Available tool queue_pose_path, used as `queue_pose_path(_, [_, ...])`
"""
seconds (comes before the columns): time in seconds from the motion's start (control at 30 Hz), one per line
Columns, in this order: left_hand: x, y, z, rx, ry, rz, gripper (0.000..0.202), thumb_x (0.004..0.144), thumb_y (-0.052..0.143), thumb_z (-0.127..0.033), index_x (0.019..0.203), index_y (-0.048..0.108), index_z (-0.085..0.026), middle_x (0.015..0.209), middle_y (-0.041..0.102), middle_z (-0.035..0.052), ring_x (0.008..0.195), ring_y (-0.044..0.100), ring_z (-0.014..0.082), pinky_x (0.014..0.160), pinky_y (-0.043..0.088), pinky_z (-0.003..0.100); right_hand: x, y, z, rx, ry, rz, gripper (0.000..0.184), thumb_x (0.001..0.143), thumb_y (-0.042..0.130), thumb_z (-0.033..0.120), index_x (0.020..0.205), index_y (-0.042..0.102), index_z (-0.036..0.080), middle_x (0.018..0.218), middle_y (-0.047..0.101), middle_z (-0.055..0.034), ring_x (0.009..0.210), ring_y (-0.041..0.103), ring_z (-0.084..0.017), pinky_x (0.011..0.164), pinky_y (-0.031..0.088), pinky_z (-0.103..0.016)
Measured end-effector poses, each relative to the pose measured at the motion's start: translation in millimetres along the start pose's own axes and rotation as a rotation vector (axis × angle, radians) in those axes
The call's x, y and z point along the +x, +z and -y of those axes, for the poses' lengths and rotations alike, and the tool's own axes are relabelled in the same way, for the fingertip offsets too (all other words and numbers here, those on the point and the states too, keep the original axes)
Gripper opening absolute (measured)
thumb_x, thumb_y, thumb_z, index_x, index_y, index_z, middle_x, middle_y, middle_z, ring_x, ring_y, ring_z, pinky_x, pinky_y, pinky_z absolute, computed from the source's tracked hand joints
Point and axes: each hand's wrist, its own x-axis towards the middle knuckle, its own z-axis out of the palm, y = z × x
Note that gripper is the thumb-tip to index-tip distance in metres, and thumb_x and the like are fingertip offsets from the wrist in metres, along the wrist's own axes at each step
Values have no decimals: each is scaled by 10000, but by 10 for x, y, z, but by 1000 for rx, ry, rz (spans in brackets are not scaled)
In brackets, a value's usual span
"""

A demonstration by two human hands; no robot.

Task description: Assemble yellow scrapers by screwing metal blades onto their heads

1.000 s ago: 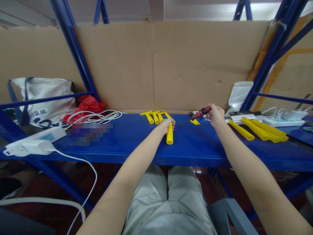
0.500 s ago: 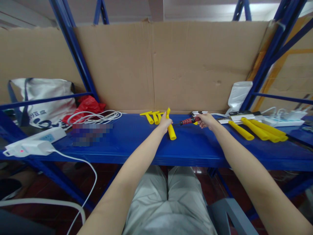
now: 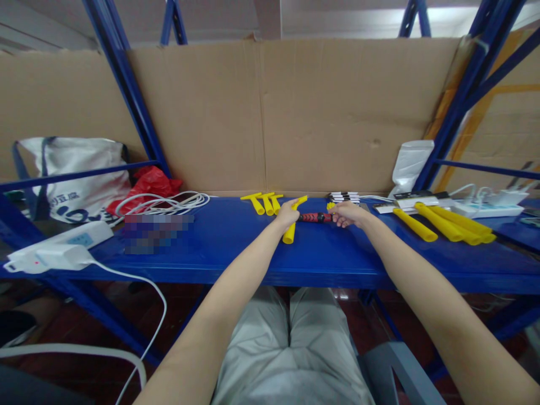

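My left hand is closed around a yellow T-shaped handle, its round tube end pointing toward me and its crosspiece angled up to the right. My right hand grips the end of a screwdriver with a red and black handle. The screwdriver lies level, its front end against the yellow piece by my left hand; the tip is hidden. Just behind my right fingers a small yellow part shows. Several similar T-shaped pieces rest beyond my left hand.
Several yellow tubes lie at the right beside a white power strip. Small black-and-white packs are stacked at the back. Coiled white cable, a red bag and another power strip occupy the left. Cardboard stands behind.
The screwdriver has shifted left, so its handle now meets the yellow piece. My left hand has tilted that piece, swinging its crosspiece right and its tube end slightly left.
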Motion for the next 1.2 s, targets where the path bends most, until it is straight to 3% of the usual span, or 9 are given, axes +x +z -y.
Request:
queue_pose_path(0.17, [-7,5,2,30,40,-16,689,593,467,138,1210,585,-146,1274,567,107,1167,518,190,914,408,220,25,-59,-14,-70,-91,33,115,757,588,165,652,542,160,452,559,-6,353,502,-104,331,367,-180])
queue_pose_path(0.27, [-8,1,4,10,52,-23,682,594,459,137,1195,601,-151,1264,577,98,1169,518,191,911,412,221,136,-197,-82,-280,-229,-191,170,750,561,122,589,533,169,450,546,-13,384,512,-124,385,389,-210])
queue_pose_path(0.37, [6,-3,14,3,64,-33,676,597,464,128,1187,612,-167,1234,600,88,1167,519,208,905,424,247,264,-400,-188,-518,-352,-497,165,703,554,51,599,586,175,617,634,-61,638,630,-187,607,482,-270])
queue_pose_path(0.47, [25,-7,22,44,104,-22,681,596,469,117,1193,612,-176,1218,612,79,1174,517,218,930,422,277,349,-583,-307,-676,-264,-612,227,691,542,48,809,680,184,911,679,-114,933,624,-263,819,474,-379])
queue_pose_path(0.6, [17,-10,4,197,186,-13,679,618,461,95,1237,578,-157,1292,559,77,1203,498,192,1003,366,269,382,-656,-427,-799,-42,-533,426,720,509,88,1104,657,201,1194,595,-141,1157,508,-316,938,410,-496])
queue_pose_path(0.77, [-51,-15,-55,352,231,6,631,672,459,54,1258,560,-159,1282,568,66,1206,498,169,1011,361,253,389,-580,-499,-933,28,-400,518,804,406,132,1297,521,242,1454,353,-72,1343,275,-322,1031,243,-620])
queue_pose_path(0.93, [-113,-10,-104,461,273,67,630,681,467,38,1266,552,-179,1289,561,60,1215,492,185,1010,378,287,393,-542,-532,-952,70,-377,511,876,292,225,1366,437,236,1510,227,-69,1382,169,-317,1042,183,-638])
queue_pose_path(1.2, [-178,33,-129,553,325,176,575,713,477,14,1258,559,-151,1278,567,76,1203,504,199,1018,377,296,386,-497,-516,-985,51,-384,526,865,273,204,1361,445,180,1487,277,-107,1370,193,-320,1054,165,-614])
